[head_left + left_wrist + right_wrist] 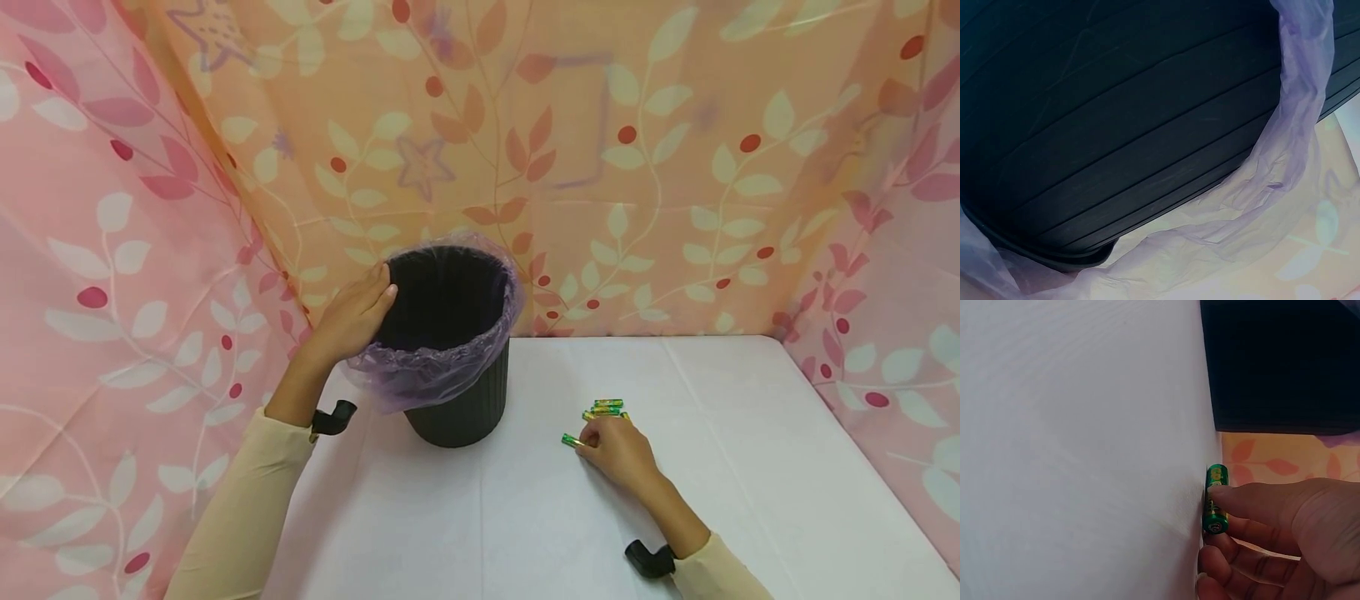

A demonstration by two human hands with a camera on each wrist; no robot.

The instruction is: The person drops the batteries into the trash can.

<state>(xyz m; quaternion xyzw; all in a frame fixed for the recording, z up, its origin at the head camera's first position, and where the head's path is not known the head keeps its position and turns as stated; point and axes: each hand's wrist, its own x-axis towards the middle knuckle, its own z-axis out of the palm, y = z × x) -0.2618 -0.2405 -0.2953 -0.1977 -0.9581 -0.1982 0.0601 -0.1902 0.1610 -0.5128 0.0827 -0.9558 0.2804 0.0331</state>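
Note:
A black ribbed trash bin point(457, 412) stands upright on the table, with a purple plastic bag point(480, 367) folded over its rim. My left hand point(356, 312) rests against the bin's left rim, fingers extended over the bag; its fingers are out of sight in the left wrist view. My right hand point(618, 450) pinches a green and gold battery point(1215, 500) between thumb and fingers, close over the white cloth. Several similar batteries point(608, 403) lie together just beyond that hand, partly hidden by it.
White cloth point(720, 467) covers the table. Floral curtains point(675, 167) close off the back and both sides, with the bin near the back one. Black wrist-worn pieces point(651, 559) sit on both forearms.

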